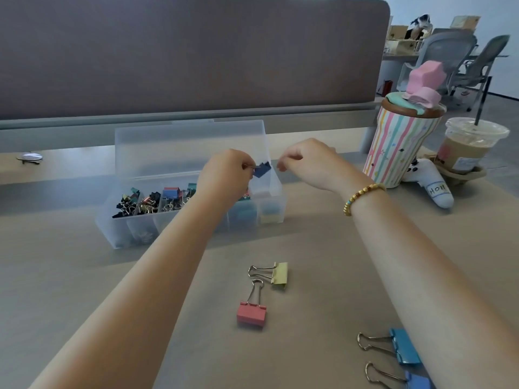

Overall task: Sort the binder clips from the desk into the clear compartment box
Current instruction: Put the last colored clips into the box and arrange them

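The left hand (224,175) pinches a dark blue clip (261,169) by its wire handles, fingers curled tight on them, and holds it in the air over the right-hand end of the clear box (140,228). Gripping by the handles likely keeps the body hanging free so it can be dropped straight into a compartment. The right hand (306,161) hovers just right of that clip, fingers loosely curled with nothing visible between them, probably ready to steady or take it. The box lid (191,144) stands open behind both hands, leaving the compartments reachable from above; those under the left hand and to its left already hold mixed clips. On the counter (84,276), nearer the person than either hand, lie a yellow clip (280,276) and a pink clip (251,315) between the forearms, and two blue clips (405,346) under the right forearm, still to be sorted. Right of the right hand stands a striped cup (398,147), and a small white figure (432,186) beside it bears writing that seems to read "HOI"; the label on the iced drink (469,147) is too blurred to read.
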